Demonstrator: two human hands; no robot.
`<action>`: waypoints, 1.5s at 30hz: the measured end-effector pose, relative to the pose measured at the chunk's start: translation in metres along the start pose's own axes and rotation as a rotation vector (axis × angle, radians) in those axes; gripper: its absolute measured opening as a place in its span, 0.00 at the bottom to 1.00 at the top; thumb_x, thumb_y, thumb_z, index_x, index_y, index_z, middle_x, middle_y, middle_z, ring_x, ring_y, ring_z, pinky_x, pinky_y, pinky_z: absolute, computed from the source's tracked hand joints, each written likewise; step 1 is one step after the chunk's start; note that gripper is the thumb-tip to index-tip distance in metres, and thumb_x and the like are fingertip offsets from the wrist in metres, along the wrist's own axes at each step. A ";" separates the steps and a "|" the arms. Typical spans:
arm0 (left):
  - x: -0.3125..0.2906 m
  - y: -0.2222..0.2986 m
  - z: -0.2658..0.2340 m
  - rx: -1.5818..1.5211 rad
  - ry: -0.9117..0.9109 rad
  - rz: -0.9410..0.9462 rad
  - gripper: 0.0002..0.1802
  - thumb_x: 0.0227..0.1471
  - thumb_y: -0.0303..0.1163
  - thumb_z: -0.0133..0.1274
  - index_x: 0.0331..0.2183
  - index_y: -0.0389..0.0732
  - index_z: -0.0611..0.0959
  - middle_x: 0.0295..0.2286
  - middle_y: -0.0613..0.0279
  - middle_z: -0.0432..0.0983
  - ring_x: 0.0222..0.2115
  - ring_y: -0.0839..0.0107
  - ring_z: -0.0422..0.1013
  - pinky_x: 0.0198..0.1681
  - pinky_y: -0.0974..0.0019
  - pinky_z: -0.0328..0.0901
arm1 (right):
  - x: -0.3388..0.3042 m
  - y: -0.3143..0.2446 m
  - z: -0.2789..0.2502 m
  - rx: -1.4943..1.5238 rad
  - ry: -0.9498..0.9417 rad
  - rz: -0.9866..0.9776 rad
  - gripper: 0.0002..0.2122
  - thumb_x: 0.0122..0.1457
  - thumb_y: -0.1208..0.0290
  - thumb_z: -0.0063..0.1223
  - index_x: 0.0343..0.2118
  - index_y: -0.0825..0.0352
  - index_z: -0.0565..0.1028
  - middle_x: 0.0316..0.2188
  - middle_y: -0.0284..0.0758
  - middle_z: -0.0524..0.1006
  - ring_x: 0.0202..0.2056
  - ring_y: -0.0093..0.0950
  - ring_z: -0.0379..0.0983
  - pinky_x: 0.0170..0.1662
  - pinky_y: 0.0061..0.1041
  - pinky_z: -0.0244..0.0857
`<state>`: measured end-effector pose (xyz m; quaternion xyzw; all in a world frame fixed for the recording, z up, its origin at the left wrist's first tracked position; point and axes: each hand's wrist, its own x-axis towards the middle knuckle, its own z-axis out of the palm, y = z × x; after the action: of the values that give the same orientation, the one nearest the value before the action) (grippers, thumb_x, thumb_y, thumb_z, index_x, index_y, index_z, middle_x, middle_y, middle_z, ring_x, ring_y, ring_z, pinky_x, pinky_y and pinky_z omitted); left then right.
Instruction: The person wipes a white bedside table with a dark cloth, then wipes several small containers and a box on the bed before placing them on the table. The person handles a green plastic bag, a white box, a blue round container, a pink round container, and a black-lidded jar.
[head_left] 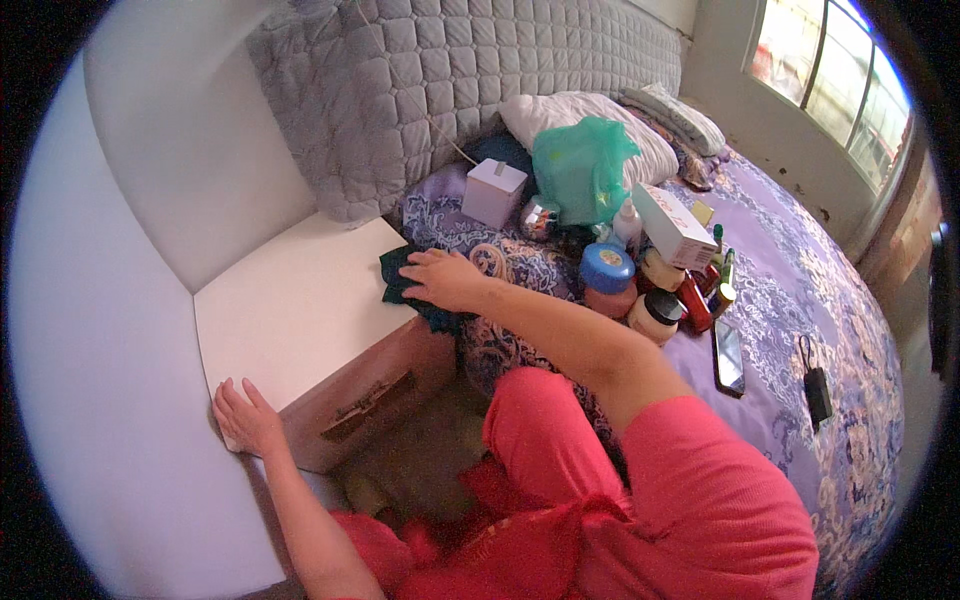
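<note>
My right hand (447, 281) reaches across to the far right edge of a white-topped nightstand (300, 300). Its fingers stretch out over a dark green cloth (394, 275), pressing on it rather than wrapping round it. Part of the cloth hangs past the edge beside the bed, and some of it is hidden under the hand. At the nightstand's near left corner rests my left hand (248, 417), fingers extended against the edge and holding nothing. The nightstand's front has a dark handle (368, 405).
Right of the nightstand is a bed with a purple patterned cover (780, 290). On it are a white cube-shaped box (493, 193), a green plastic bag (580, 170), a blue-lidded jar (607, 268), a white carton (675, 227), several bottles and a phone (729, 358). A wall (110, 330) borders the left.
</note>
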<state>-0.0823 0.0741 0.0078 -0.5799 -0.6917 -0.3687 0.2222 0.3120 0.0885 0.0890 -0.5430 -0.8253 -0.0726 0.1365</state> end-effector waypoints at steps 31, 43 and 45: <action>-0.003 -0.009 -0.005 -0.085 -0.022 -0.006 0.17 0.57 0.40 0.44 0.41 0.37 0.76 0.46 0.54 0.68 0.50 0.55 0.61 0.53 0.55 0.55 | -0.280 0.183 -0.148 1.506 1.198 1.013 0.17 0.53 0.59 0.51 0.40 0.67 0.71 0.34 0.42 0.76 0.31 0.34 0.73 0.33 0.36 0.69; 0.004 -0.002 -0.024 -0.085 -0.082 -0.138 0.16 0.55 0.40 0.46 0.40 0.38 0.77 0.48 0.57 0.66 0.52 0.57 0.58 0.55 0.54 0.54 | -0.123 0.043 -0.185 1.186 0.907 0.537 0.30 0.54 0.65 0.53 0.57 0.61 0.53 0.43 0.41 0.69 0.42 0.37 0.70 0.41 0.35 0.70; 0.003 0.007 -0.022 -0.145 -0.080 -0.159 0.16 0.55 0.39 0.47 0.40 0.38 0.77 0.47 0.57 0.66 0.52 0.57 0.59 0.54 0.54 0.54 | -0.085 0.045 -0.144 1.447 0.599 0.485 0.28 0.54 0.65 0.52 0.57 0.62 0.55 0.46 0.41 0.68 0.46 0.36 0.68 0.45 0.35 0.68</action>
<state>-0.0787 0.0599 0.0255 -0.5519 -0.7153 -0.4109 0.1218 0.4061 -0.0071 0.1991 -0.4415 -0.4562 0.3673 0.6798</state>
